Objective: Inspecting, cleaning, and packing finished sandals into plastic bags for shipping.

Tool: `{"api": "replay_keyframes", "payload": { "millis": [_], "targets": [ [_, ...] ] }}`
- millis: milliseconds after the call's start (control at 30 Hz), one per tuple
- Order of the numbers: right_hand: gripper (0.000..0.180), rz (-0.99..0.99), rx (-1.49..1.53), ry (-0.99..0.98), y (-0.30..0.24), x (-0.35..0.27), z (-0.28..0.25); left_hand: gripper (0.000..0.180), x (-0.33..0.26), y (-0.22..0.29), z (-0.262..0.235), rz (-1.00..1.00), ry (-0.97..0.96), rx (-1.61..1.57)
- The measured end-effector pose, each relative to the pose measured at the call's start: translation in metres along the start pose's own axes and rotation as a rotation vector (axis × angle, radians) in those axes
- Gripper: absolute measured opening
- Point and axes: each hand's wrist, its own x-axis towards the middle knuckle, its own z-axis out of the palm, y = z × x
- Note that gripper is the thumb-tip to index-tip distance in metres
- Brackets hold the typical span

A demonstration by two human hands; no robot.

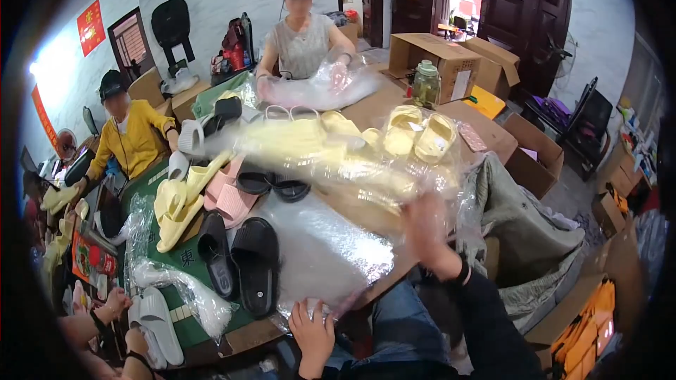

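My left hand (312,327) lies at the table's near edge, its fingers spread over a stack of clear plastic bags (331,239). Over the right part of that stack is my right hand (426,229), blurred by motion; its grip cannot be made out. Just beyond it stretches a smeared clear bag with pale yellow slippers (303,144), at the right hand's fingers or close to them. A pair of black slides (257,260) rests left of the stack. Behind those are pink slippers (231,197) and a yellow pair (179,204).
Bagged yellow slippers (419,134) lie at the far right, near a glass jar (426,84) and a cardboard box (440,63). Across the table a person (303,42) handles clear plastic. Someone in yellow (134,134) sits left. Another person's hands (116,302) are near grey slippers (156,324).
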Motion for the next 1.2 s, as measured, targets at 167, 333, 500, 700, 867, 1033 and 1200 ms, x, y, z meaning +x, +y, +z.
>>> {"api": "replay_keyframes", "payload": {
  "millis": [167, 333, 500, 700, 867, 1033, 1200],
  "targets": [
    [0.035, 0.025, 0.33, 0.248, 0.032, 0.119, 0.021, 0.04, 0.004, 0.002, -0.005, 0.014, -0.007, 0.011],
    [0.035, -0.135, 0.0, -0.061, 0.08, 0.112, 0.09, 0.039, 0.004, -0.001, -0.003, 0.021, 0.014, 0.008],
    [0.012, 0.12, -0.104, -0.49, 0.077, 0.073, 0.101, 0.038, 0.003, 0.0, -0.006, -0.023, 0.008, -0.074],
    [0.035, -0.067, -0.117, -0.075, 0.028, 0.035, 0.077, 0.043, -0.004, 0.003, -0.007, -0.068, 0.006, 0.007],
    [0.039, -0.138, 0.622, -0.675, -0.039, -0.029, 0.039, 0.037, 0.007, 0.004, -0.02, -0.073, 0.044, -0.161],
    [0.044, -0.358, 0.907, -0.83, -0.1, -0.065, 0.038, 0.027, 0.053, -0.038, -0.079, -0.195, 0.421, -0.223],
    [0.043, -0.433, 0.859, -0.934, -0.118, -0.083, 0.043, 0.033, 0.098, -0.12, -0.075, -0.319, 0.192, -0.147]
  ]
}}
